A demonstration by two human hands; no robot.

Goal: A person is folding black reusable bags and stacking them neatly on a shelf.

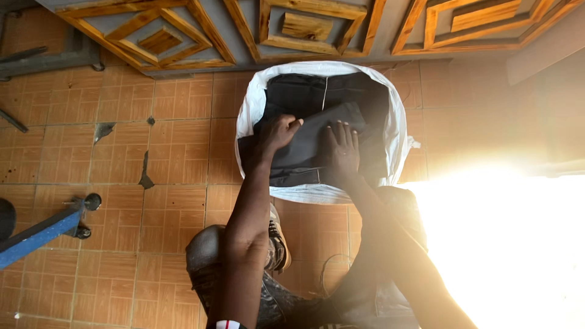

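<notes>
A white sack (399,131) stands open on the tiled floor (170,152), filled with folded dark cloth (304,143); left hand (277,133) and right hand (342,149) press flat on it, apart.

Black folded cloth (311,137) in white sack (399,131); orange-brown tiled floor (158,140); blue metal bar (36,234); grey-and-orange door (304,27).

Both arms are bare from the upper arm down to each hand, with no sleeves showing. The left hand (277,134) and the right hand (341,149) wear no gloves and no rings that can be made out. Below the left hand, a band with red and white stripes circles the arm. Beneath the arms, the legs wear faded, mottled grey trousers.
</notes>
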